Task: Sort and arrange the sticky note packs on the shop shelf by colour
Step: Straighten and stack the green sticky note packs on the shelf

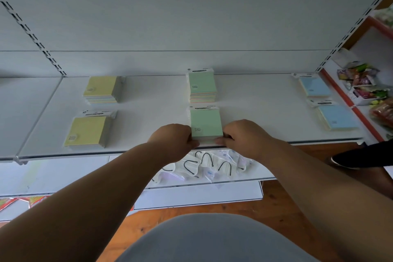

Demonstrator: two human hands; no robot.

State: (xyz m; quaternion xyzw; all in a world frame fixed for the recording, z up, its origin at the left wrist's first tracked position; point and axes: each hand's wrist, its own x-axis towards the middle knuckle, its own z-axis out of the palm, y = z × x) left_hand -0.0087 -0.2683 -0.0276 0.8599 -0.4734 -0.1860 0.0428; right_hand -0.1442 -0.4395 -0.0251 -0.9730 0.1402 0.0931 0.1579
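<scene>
On the white shelf (148, 112) lie sticky note packs in three columns. Two yellow packs, back (102, 89) and front (87, 132), are at the left. A green pack (202, 85) lies at the back middle. Two blue packs, back (314, 87) and front (338, 117), are at the right. A second green pack (205, 122) lies near the front edge in the middle. My left hand (174, 140) grips its near left corner and my right hand (244, 136) grips its near right corner, pinching it from both sides.
The shelf below holds white face masks in clear bags (204, 166). Red packets (12, 201) lie lower left. A neighbouring red-edged shelf at the right carries a white basket of colourful snack packets (361, 85). A dark shoe (361, 155) shows on the wooden floor at right.
</scene>
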